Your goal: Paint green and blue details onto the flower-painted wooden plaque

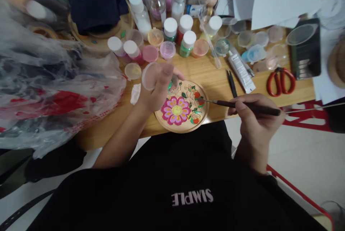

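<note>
A round wooden plaque (183,129) lies at the table's front edge, bearing a pink flower (176,110) with a yellow centre, green leaves and orange-red fruits outlined in gold. My left hand (159,92) is closed around a small clear plastic cup (173,84) with green in it, over the plaque's upper left; a clear round lid (150,76) sticks out beside the thumb. Between the fingers of my right hand (254,116) is a slim tool (229,103) with a dark handle and fine metal tip. That tip is at the fruits on the plaque's right side; contact is unclear.
White-capped bottles (188,44) and small open cups (167,50) of colour stand behind the plaque. To the right lie black tweezers (231,83), a tube (241,71), red-handled pliers (281,81) and a black phone-like slab (307,51). Plastic bags (61,94) crowd the left.
</note>
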